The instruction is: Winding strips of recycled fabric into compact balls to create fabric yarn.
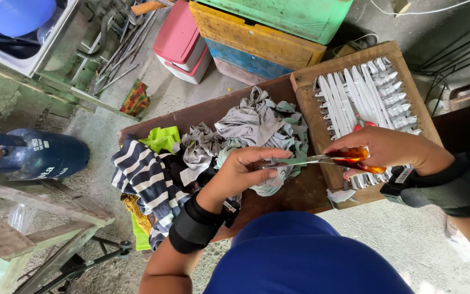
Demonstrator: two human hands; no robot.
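- The left hand (240, 171) is curled shut, its fingers pinching a scrap of pale grey-green cloth (270, 182) out over the middle of the bench (300, 193)
- The right hand (390, 149) has its fingers closed through the orange handles of a pair of scissors (327, 160), gripping them firmly
- The scissor blades point across towards the left hand and reach the pinched cloth right at its fingertips; how far apart the blades are, I cannot tell
- Both wrists wear black bands; the left one (197, 226) is wide and wraps the forearm
- Behind the left hand a heap of fabric scraps (257, 122) covers the bench: grey and white pieces, a navy and white striped piece (142, 174) hanging over the near left edge, and a bright yellow-green piece (161, 139) just beside it
- On the right end of the bench sits a wooden frame (305, 81) strung with white strips (363, 95) running side by side; the right hand hovers over its near edge
- On the floor past the bench stand a pink and white box (183, 41) and stacked painted crates in yellow, blue and green (257, 41)
- Off to the left a dark blue gas cylinder (33, 155) lies on the concrete floor, well apart from the bench
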